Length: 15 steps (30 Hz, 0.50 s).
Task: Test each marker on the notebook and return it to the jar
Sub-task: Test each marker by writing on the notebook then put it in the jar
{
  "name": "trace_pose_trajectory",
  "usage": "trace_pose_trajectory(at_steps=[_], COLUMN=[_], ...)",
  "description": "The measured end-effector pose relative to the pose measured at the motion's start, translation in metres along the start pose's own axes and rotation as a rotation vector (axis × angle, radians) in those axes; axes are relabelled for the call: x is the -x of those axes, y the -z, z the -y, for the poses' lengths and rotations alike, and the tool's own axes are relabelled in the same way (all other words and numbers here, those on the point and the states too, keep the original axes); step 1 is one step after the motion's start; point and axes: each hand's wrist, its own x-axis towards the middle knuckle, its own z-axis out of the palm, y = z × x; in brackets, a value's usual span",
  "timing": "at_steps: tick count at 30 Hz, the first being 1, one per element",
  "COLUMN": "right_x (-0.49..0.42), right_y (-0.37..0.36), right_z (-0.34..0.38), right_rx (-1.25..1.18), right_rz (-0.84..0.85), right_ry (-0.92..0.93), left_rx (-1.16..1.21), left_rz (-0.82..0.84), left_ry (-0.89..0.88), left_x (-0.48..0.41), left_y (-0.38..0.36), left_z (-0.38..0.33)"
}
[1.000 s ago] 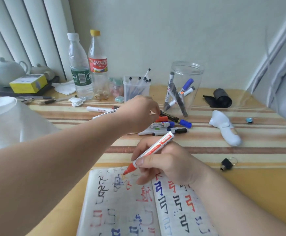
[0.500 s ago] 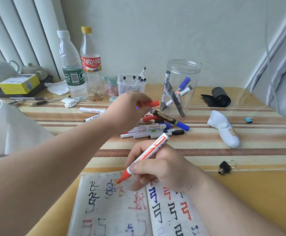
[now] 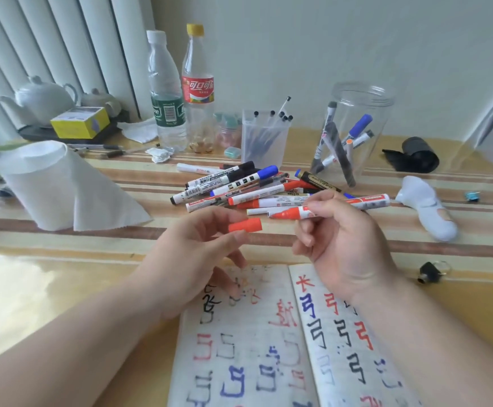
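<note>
The left hand (image 3: pixel 198 248) has come back from the pile (image 3: pixel 239 188), pinching a smooth orange cap (image 3: pixel 245 225). The right hand (image 3: pixel 345 245) has lifted the white-barrelled marker (image 3: pixel 290 212) off the notebook (image 3: pixel 268 348) below, gripping it level, tip toward the cap.

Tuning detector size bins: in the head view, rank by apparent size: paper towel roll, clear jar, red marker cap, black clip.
1. paper towel roll
2. clear jar
3. red marker cap and black clip: look about alike, not ranked.
</note>
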Motion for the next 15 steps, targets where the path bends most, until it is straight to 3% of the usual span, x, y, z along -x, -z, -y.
trace_pose_trajectory(at_steps=[8,15], right_x=[-0.0001,0.0077], right_y=[0.0001,-0.0050], right_z=[-0.0077,-0.0030], right_rx=[0.138,0.157], right_rz=[0.126,0.211], right_ry=[0.007,-0.009], left_rx=[-0.023,0.134], left_rz=[0.080,0.086], left_ry=[-0.048,-0.098], left_x=[-0.0038,-0.0025], left_y=[0.0012,-0.0040], left_z=[0.0037,0.0017])
